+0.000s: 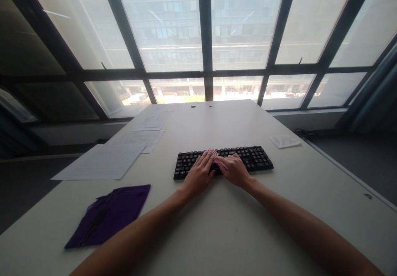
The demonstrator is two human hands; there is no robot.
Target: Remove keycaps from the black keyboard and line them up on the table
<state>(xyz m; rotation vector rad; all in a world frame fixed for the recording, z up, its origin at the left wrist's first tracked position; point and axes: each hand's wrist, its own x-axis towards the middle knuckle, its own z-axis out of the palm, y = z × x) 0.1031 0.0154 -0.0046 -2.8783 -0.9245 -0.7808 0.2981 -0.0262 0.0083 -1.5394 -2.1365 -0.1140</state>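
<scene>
A black keyboard [257,159] lies across the white table in front of me. On its middle rests a small pink round thing [212,153] with ring-like lines; its exact kind does not show. My left hand [199,172] lies over the keyboard, fingers stretched out and together, their tips on the pink thing's left side. Closed at the right of it, my right hand [234,168] grips a pink narrow part that extends from the round thing. Both hands cover some of the keys and part of the pink thing.
Printed paper sheets [102,162] lie along the table's left side. Nearer to me is a purple cloth pouch [116,214] with dark cords. A flat white packet [285,141] sits near the right edge. Windows [238,24] rise beyond the table's far end.
</scene>
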